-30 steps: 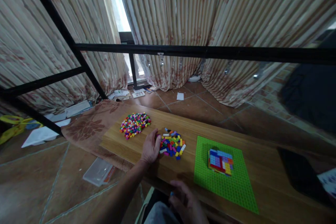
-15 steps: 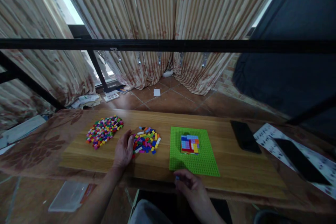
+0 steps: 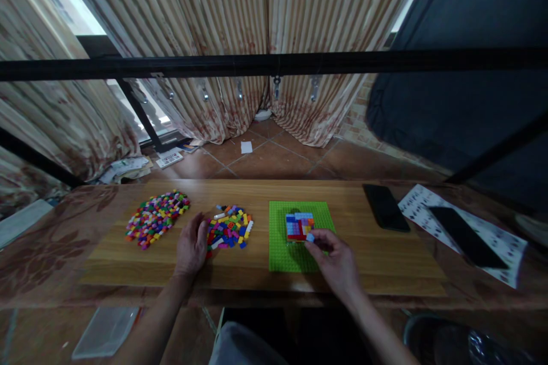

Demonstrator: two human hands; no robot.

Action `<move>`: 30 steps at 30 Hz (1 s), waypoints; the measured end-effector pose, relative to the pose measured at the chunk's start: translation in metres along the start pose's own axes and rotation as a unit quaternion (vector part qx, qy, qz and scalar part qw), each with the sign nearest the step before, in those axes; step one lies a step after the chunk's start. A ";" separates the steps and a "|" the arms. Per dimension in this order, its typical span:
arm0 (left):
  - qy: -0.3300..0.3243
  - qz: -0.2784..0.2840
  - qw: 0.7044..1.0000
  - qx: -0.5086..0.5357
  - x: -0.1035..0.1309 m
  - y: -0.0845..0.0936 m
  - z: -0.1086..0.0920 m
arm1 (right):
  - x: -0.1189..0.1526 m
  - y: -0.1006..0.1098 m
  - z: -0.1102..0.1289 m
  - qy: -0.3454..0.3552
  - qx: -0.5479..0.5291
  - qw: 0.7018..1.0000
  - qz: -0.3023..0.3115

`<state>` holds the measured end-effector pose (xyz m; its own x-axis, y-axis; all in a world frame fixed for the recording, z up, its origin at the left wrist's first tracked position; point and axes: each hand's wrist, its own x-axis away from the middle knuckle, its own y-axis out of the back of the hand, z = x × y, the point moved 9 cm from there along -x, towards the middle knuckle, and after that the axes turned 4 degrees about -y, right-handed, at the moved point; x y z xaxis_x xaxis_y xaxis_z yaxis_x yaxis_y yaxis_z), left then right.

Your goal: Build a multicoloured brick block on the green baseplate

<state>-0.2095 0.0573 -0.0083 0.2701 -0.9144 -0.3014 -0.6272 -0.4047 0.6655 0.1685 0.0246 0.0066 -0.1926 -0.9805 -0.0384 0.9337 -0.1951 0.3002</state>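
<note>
Your right hand [image 3: 338, 262] pinches a small light-blue brick [image 3: 309, 237] between thumb and fingertips, at the near right corner of the block build [image 3: 299, 227]; whether the brick touches the build, you cannot tell from this view. Your left hand [image 3: 191, 244] lies on the wooden table [image 3: 257, 280], its fingers slightly bent and holding nothing that shows, thumb side against or just beside the left edge of the mixed brick pile [image 3: 231, 227]. The two hands are well apart.

The block build sits on the green baseplate [image 3: 280, 259], towards its middle, with blue, light-blue, lavender, red, yellow and orange pieces on top. To the left of your left hand lies a second, denser heap of small bricks [image 3: 157, 217] in many colours. Right of the baseplate, a black phone [image 3: 386, 207] lies flat near the far edge of the table. Farther right, a printed sheet [image 3: 505, 251] lies with a dark flat object [image 3: 466, 236] on top of it.
</note>
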 end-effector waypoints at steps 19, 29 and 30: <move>0.000 -0.009 1.000 0.003 0.000 0.000 0.003 | -0.038 -0.018 0.032 0.186 0.285 0.940 -0.020; -0.006 -0.012 1.000 -0.004 -0.001 -0.001 0.002 | -0.037 -0.019 0.031 0.180 0.259 0.948 -0.042; -0.007 -0.014 1.000 -0.004 -0.001 -0.001 0.002 | -0.037 -0.021 0.031 0.180 0.264 0.946 -0.049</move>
<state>-0.2108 0.0586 -0.0097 0.2762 -0.9028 -0.3295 -0.6137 -0.4296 0.6624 0.1470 0.0660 0.0318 -0.0659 -0.9211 -0.3837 0.6173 -0.3398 0.7096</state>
